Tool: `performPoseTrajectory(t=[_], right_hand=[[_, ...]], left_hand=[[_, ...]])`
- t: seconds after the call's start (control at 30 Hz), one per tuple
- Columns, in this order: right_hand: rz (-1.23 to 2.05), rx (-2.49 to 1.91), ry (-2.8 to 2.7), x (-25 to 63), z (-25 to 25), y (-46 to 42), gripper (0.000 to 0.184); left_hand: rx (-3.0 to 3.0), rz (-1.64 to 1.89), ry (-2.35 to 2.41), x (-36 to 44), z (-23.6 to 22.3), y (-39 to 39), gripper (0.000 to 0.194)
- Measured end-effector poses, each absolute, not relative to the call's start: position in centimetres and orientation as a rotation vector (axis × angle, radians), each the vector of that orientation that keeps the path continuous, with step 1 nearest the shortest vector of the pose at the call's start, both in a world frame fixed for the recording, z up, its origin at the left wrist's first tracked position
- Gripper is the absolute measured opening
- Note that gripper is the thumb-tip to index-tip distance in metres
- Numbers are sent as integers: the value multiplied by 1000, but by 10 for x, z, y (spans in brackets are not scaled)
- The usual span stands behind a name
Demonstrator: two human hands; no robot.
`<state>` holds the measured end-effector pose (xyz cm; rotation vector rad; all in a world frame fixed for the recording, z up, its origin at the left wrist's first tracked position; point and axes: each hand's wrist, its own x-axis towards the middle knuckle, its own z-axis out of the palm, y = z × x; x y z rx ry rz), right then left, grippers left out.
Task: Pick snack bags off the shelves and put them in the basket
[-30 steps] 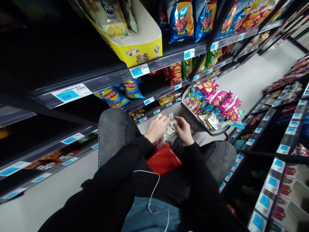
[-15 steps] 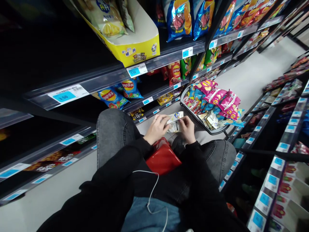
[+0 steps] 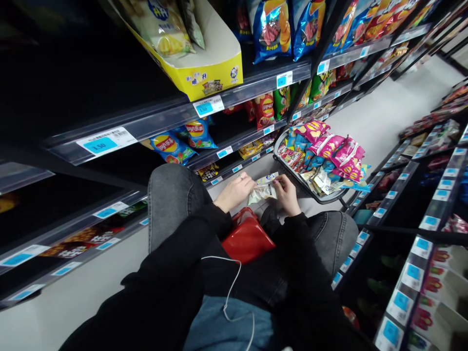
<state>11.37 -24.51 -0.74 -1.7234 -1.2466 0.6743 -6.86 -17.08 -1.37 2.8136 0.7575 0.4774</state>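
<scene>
Between my two hands is a small pale snack bag [image 3: 262,189] with a blue logo near its top edge. My left hand [image 3: 235,191] pinches the bag's left side, fingers bent over it. On the other side, my right hand [image 3: 287,194] grips the upper right corner between thumb and fingers. Below the hands a shiny red bag [image 3: 247,238] rests in my lap. Just beyond my right hand stands a basket [image 3: 303,186] heaped with snack bags, among them pink chip bags [image 3: 349,158] and pale packets [image 3: 322,180].
A yellow display box [image 3: 214,80] with pale snack bags sits on the shelf ahead. Blue chip bags [image 3: 170,146] lie on a lower shelf near my left knee. Shelves with price tags [image 3: 413,273] run along my right. A white cord [image 3: 230,292] hangs over my lap.
My hands have moved slightly apart, and the pale snack bag has swung so that more of its lower part shows. The basket and shelves stay where they were.
</scene>
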Motion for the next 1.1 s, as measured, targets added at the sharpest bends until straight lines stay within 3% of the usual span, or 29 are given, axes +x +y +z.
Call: performPoseTrajectory(t=[0.27,0.47,0.63,0.97,1.1], right_hand=[[768,-1687,-1326,112,-13,-247,17],[701,-1689,-1288,108,-10,-246,16],[690,-1658,-1121,111,-16,-243,18],[743,-1617,-1136,116,-19,-244,16],[830,-1516,-1079,119,-23,-242,17]], left_hand=[[2683,374,672,-68,-19,-175,11],[2338,438,1063,-66,-25,-185,24],[2056,413,1040,-65,-32,-188,33],[2319,480,1187,-71,-25,-175,21],[1868,554,1146,-70,-28,-172,33]])
